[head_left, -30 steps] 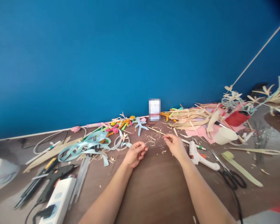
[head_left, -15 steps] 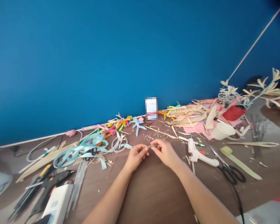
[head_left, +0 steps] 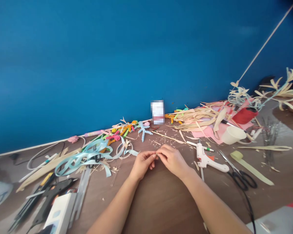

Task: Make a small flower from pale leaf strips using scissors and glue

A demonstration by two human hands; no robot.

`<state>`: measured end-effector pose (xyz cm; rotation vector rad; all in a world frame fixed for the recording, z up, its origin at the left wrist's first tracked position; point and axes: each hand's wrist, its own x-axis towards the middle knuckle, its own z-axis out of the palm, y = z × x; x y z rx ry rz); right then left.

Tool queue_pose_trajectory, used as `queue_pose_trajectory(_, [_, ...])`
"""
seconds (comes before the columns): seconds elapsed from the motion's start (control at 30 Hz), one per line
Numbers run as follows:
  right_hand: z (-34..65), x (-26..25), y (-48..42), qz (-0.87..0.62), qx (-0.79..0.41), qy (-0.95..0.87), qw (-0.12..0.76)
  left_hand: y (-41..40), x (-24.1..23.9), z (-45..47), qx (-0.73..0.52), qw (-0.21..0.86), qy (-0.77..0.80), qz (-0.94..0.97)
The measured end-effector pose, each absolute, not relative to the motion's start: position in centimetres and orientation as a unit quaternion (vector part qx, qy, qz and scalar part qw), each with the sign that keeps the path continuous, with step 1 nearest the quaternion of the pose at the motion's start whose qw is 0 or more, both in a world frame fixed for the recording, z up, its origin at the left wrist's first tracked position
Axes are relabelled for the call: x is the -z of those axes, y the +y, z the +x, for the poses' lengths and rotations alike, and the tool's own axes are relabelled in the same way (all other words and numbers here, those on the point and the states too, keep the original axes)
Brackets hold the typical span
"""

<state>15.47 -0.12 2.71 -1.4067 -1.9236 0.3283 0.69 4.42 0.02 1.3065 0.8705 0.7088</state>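
The left hand [head_left: 142, 164] and right hand [head_left: 172, 159] of a worker meet above a brown counter [head_left: 158, 201], fingertips touching or nearly so. Thumb and forefinger are pinched together on each hand, leaving hardly a gap. We saw a thin strip spanning the two hands half a second earlier; it now sits at the meeting tips, its length covered by the fingers, and we cannot tell how it is turned.

Just beyond the knuckles we see pale scraps [head_left: 158, 142] scattered on the counter, with a fuzzy light-blue figure [head_left: 143, 130] farther back, near the foot of the blue wall [head_left: 88, 65], which marks the counter's far edge. To the left, light-blue ribbon [head_left: 107, 170] lies in loops, one end reaching close to the left hand. To the right, a white glue gun [head_left: 202, 156] rests near the right wrist, black-handled scissors [head_left: 238, 172] beyond it. A heap of straw-coloured strips [head_left: 195, 120] spreads along the wall.

We find the widest open room on the near side, where bare brown surface shows between the forearms down to the frame's lower border.
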Motion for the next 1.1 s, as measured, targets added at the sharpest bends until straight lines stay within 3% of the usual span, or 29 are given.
queue_pose_trajectory(0.23, [15.65,-2.35,-0.06,-0.554,-0.13,-0.742,0.355,4.62,0.44,0.74,-0.313,0.635,0.39,0.589])
queue_pose_trajectory(0.63, [15.79,-2.52,-0.07,-0.548,-0.118,-0.757,0.336,4.48,0.38,0.44,-0.389,0.347,0.355,0.776])
queue_pose_trajectory(1.1, [15.73,-2.92,-0.14,-0.597,-0.069,-0.759,0.253,4.1,-0.01,0.52,-0.324,0.323,0.368,0.809])
